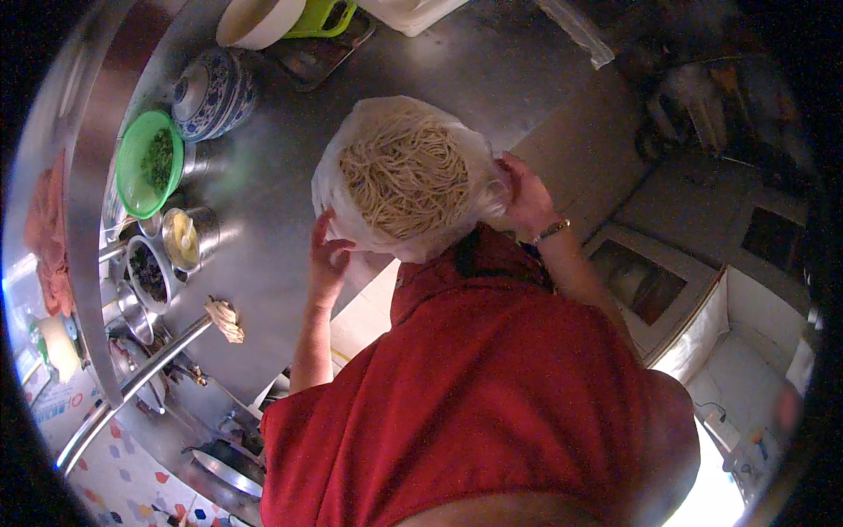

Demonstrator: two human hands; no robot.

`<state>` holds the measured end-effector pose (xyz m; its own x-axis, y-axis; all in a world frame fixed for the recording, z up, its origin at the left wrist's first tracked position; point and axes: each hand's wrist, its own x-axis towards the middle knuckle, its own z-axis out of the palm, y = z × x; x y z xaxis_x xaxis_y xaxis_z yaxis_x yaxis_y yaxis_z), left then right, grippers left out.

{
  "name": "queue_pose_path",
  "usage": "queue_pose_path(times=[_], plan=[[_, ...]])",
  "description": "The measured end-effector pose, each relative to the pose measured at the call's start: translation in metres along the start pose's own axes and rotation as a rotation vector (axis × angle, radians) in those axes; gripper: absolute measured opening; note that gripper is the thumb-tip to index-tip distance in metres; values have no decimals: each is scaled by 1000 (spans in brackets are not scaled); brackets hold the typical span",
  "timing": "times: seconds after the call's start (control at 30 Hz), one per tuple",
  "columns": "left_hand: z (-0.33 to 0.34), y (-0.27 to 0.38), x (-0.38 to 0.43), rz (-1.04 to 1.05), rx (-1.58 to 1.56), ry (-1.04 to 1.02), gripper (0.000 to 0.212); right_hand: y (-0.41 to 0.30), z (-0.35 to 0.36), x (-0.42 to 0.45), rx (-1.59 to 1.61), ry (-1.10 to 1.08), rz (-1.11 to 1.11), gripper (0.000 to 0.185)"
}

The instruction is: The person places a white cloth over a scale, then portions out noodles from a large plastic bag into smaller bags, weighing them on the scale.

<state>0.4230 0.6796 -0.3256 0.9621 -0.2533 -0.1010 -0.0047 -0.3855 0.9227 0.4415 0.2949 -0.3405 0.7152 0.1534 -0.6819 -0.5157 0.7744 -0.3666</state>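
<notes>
A clear plastic bag [329, 178] sits in front of me, against the edge of a steel worktop, with a tangle of pale brown noodles [408, 171] inside. At its right side, my right hand [525, 194] has its fingers in the bunched plastic; a bracelet or watch circles that wrist. My left hand [327, 257] is beside the bag's lower left rim, its fingers spread and curved. Its fingertips are at the plastic, but whether they pinch it cannot be made out. What supports the bag underneath is hidden.
Along the left stand a green basket [135, 191] of chopped greens, a lidded blue-and-white pot [227, 99], a bowl of dark food [146, 273] and a metal container with yellow contents [179, 237]. A metal rail [158, 359] crosses below, near a crumpled cloth [225, 319].
</notes>
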Motion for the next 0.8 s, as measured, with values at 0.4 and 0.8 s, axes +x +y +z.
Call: queue_pose_path(times=[0.4, 0.8], plan=[[29, 14, 136, -84, 554, 412, 41, -15, 88, 54, -1715, 250, -803, 52], [-4, 6, 182, -407, -607, 278, 22, -38, 125, 118, -1066, -383, -599, 21]])
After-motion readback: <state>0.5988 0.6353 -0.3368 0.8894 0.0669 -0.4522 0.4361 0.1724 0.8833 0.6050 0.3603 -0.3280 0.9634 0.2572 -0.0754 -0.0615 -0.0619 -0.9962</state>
